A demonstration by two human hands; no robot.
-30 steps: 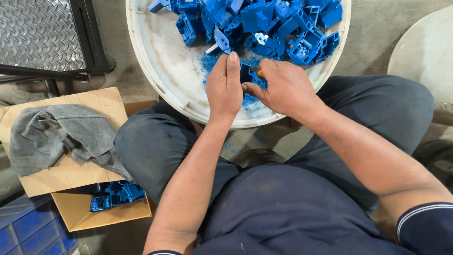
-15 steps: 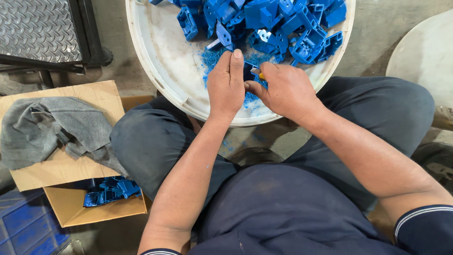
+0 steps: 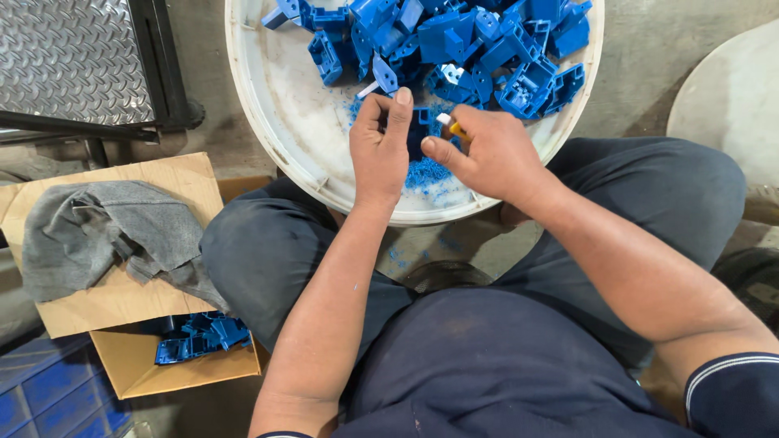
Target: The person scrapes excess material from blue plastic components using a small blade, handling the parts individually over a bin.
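My left hand (image 3: 381,150) is shut on a small blue plastic part (image 3: 419,128), held over the near side of a round white tray (image 3: 268,130). My right hand (image 3: 487,154) grips a small tool with a yellow and white tip (image 3: 451,125) and presses it against that part. Blue shavings (image 3: 422,174) lie on the tray under both hands. A heap of blue plastic parts (image 3: 471,45) fills the far half of the tray. The tray rests across my knees.
At my left stands an open cardboard box (image 3: 138,365) holding several blue parts (image 3: 203,337), with a grey cloth (image 3: 97,231) over its flap. A metal tread plate (image 3: 69,61) lies at the far left, another pale round tray (image 3: 730,105) at the right.
The view has shifted slightly. My hands stay together over the tray; the left hand's fingers have lifted and curled around the part, and the tool's tip now shows.
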